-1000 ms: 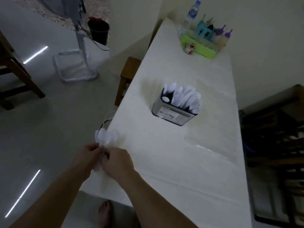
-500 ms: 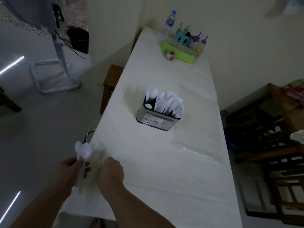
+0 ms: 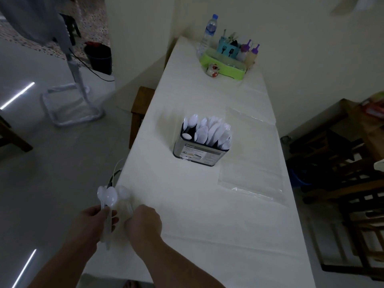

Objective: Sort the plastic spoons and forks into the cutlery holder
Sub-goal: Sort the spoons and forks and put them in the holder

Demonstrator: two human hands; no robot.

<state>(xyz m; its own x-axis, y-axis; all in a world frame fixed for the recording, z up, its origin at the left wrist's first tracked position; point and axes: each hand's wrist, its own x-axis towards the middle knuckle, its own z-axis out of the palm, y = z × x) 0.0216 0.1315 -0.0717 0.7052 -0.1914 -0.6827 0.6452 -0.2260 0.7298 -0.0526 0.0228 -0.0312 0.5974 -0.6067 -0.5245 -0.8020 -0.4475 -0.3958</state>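
While held bowls-up over the near-left corner of the white-clothed table (image 3: 187, 215), fanned so each can be told apart: small white plastic spoons (image 3: 110, 197). Left hand (image 3: 93, 222), grip wrapped round two handles; right hand (image 3: 144, 222), grip pinching a third, likely peeling it off for sorting. Well apart up the table, already crowded with white spoons and forks: rectangular metal cutlery holder (image 3: 197, 155). Just beside it, lying flat: clear plastic bag (image 3: 251, 163).

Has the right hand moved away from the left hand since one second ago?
Yes. The right hand has drawn one spoon rightward over the table edge; the left hand keeps the others.
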